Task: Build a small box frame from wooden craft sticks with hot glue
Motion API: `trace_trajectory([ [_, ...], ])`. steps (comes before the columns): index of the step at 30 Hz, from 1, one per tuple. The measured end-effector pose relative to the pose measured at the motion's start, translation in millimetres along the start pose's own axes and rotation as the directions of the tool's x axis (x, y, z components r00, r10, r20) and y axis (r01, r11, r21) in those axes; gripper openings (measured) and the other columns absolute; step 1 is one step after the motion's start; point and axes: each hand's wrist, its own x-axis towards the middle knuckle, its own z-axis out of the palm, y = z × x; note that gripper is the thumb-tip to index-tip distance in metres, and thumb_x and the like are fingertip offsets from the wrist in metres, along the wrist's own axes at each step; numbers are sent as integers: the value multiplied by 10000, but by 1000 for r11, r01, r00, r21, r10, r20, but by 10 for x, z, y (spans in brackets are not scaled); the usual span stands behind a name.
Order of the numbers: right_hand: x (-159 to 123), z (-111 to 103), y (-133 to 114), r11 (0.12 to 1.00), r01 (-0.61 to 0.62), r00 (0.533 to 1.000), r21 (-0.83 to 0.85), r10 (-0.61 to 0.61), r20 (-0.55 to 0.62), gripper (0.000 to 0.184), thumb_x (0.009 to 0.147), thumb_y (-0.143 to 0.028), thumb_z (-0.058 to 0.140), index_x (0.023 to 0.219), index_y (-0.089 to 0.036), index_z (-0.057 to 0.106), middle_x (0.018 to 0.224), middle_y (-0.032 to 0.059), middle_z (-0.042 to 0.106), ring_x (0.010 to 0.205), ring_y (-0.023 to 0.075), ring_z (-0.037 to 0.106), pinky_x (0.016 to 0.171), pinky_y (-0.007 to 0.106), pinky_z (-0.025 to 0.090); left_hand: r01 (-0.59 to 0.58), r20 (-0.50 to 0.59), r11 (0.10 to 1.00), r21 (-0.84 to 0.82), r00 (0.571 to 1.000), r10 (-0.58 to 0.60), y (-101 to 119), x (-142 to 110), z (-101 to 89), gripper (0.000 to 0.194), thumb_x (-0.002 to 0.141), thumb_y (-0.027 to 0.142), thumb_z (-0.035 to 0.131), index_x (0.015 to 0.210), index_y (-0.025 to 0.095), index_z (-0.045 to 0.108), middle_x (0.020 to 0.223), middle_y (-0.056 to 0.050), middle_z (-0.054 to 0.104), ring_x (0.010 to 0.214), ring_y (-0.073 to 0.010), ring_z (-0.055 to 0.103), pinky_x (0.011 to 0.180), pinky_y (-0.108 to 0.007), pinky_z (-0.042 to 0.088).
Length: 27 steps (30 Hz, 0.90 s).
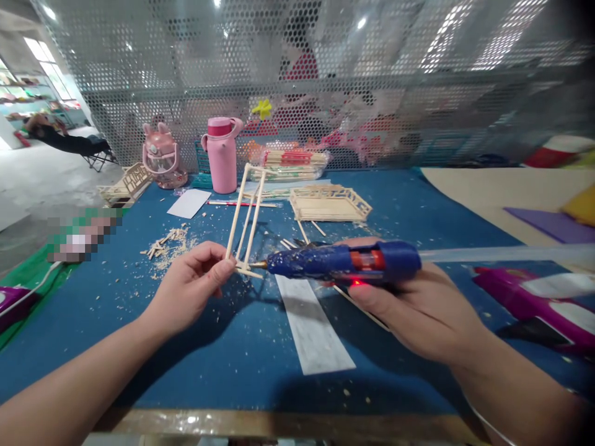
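Note:
My left hand (198, 282) pinches the lower end of a narrow frame of thin wooden sticks (254, 217) and holds it upright over the table. In my right hand (418, 310) is a blue hot glue gun (316, 263), with a red light glowing on its side and a clear glue stick (502, 253) running out of its back. The gun's metal nozzle points left and is at or very near the frame's bottom corner; whether they touch I cannot tell. Beneath the gun lies a white paper strip (316, 328) on the blue tabletop (223, 378).
Behind stand a pink bottle (222, 155), a rabbit-eared bottle (162, 161) and bagged sticks (295, 162). A stick-built tray (330, 207) sits at the back, wood scraps (170, 244) at left. A purple-and-white device (543, 306) lies at right. Perforated metal (372, 111) walls the back.

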Motion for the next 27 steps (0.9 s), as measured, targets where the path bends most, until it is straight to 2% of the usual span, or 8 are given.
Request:
trace_trajectory([
  [4,2,-15,4,997,46,999,-57,-46,9,169,832,-267,524,921,-250,667,881,20,712,824,223,683,714,302,566,-96,5,995,22,995,96,-20,0,1,189,777,346,619,731,166,581,721,7,519,551,-78,463,478,-196,421],
  [10,12,-8,-28,996,62,997,-71,-58,52,192,854,-297,490,951,-220,637,931,60,687,851,225,673,719,296,564,-217,26,960,179,976,216,-55,-13,-31,140,788,308,627,736,180,602,756,-3,537,656,-103,495,555,-222,413],
  [16,4,10,-28,987,134,990,-88,-128,66,190,869,-269,494,1006,-173,585,990,79,652,882,181,650,775,247,532,-229,23,948,222,973,230,-65,-11,-45,159,791,325,624,730,180,602,768,-6,540,673,-109,494,575,-242,403],
  [27,14,10,-19,979,174,984,-103,-168,63,128,885,-286,467,972,-219,532,966,37,630,775,146,637,667,212,516,-239,10,945,223,970,243,-55,0,-41,163,786,328,633,715,185,597,764,-3,539,700,-118,513,583,-244,411],
])
